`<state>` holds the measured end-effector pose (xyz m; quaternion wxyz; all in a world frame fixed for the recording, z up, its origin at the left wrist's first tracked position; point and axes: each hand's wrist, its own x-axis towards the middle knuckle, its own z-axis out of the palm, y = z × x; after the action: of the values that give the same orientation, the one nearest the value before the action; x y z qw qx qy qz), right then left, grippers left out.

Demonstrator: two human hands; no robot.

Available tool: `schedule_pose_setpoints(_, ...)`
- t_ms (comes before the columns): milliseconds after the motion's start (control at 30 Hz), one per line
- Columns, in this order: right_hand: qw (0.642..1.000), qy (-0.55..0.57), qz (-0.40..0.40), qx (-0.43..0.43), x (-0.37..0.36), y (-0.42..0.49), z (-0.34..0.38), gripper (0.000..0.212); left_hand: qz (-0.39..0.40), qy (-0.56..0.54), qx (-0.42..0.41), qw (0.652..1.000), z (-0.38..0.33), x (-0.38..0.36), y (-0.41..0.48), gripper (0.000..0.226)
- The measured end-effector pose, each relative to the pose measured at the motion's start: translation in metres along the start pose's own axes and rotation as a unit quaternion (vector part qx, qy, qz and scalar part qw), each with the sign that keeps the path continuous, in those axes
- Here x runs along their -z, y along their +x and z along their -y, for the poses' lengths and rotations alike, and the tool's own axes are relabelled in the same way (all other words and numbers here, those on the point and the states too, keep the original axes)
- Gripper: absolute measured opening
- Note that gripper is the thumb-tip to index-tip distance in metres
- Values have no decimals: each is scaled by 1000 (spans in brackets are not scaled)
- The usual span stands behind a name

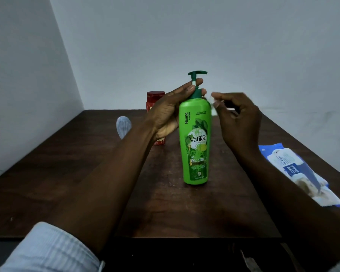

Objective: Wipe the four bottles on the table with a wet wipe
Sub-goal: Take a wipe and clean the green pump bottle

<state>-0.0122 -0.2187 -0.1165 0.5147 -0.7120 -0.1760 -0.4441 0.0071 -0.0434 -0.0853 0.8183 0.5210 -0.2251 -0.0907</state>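
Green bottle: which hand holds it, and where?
The left hand grips the green bottle at its neck, under the pump. The right hand pinches a wet wipe.

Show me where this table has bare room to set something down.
Free: the near left of the table, and the strip in front of the green bottle. Crowded: the back left by the red jar and clear bottle, and the right edge under the wipes pack.

Single head-worn wide-angle view, close above near edge of table (47, 173), facing forward and down across table toward wall (185, 36) behind it.
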Motion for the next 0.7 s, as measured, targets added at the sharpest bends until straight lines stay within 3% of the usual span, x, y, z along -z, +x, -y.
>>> schedule_pose_setpoints(67,999,-22,-5,47,1,2,5,21,-5,-2,-4,1000,1,2,2,27)
schedule_pose_setpoints(233,983,-72,70,152,-4,1,1,22,-1,-46,-13,999,10,5,9,29)
schedule_pose_setpoints(700,973,-48,217,59,22,-62,-28,16,-49,-125,-46,990,24,32,18,26)
